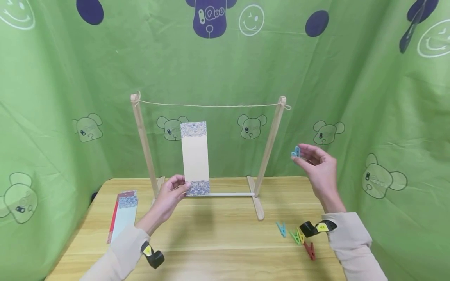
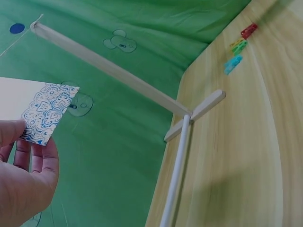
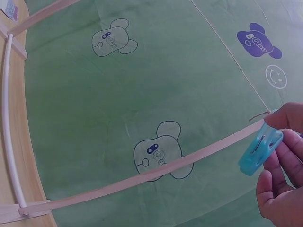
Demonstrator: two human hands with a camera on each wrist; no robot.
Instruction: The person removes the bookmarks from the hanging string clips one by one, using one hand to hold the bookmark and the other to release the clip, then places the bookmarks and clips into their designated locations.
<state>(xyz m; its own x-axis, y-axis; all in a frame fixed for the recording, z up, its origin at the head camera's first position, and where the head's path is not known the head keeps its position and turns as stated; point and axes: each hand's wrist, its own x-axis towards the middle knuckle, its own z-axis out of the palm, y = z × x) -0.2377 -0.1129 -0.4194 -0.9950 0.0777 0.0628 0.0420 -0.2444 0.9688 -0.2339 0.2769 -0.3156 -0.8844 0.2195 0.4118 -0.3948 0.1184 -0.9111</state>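
My left hand (image 1: 171, 194) pinches the lower left corner of a tall cream card (image 1: 195, 158) with blue lace-like bands at both ends. The card is upright, in front of the wooden frame and below its string (image 1: 211, 105). In the left wrist view the thumb lies over the card's patterned end (image 2: 49, 111), with fingers behind it. Out to the right of the frame, my right hand (image 1: 320, 168) holds a light blue clothespin (image 1: 296, 152) between thumb and fingers. The right wrist view shows this clothespin (image 3: 260, 149) close up.
The wooden frame has a left post (image 1: 145, 144), a right post (image 1: 270, 146) and a white bottom bar (image 1: 228, 194). More cards (image 1: 124, 214) lie at the table's left. Loose clothespins, blue (image 1: 281, 229), green (image 1: 295, 237), yellow (image 1: 300, 235) and red (image 1: 309, 250), lie at right. Green curtains surround the table.
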